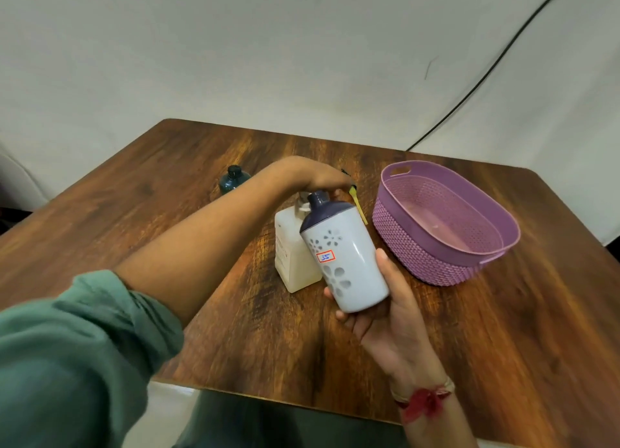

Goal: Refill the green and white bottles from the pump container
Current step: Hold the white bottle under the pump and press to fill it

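The main risk is a missed shot. Your right hand (385,323) grips the white bottle (345,256) around its lower body and holds it tilted in the air, with its narrow dark neck leaning up and left toward the pump container (295,256). The bottle's shoulder hides the spout from you. If the spout and the mouth are not lined up, a press would send liquid down the outside of the bottle and onto the tabletop (503,347), and a wet bottle could slip in your grip.

Your left hand (322,179) lies over the pump head with its fingers bent downward. From this angle I cannot tell whether they grasp the head or only press on it. Nothing steadies the container's base, so an off-centre push could tip it.

The white bottle has a navy shoulder and neck, grey flower prints and a red-bordered sticker marked 35. The pump container stands mid-tabletop and is pale and creamy inside. The green bottle (233,179) stands capped at the far left, well apart. The purple basket (396,243) sits to the right.
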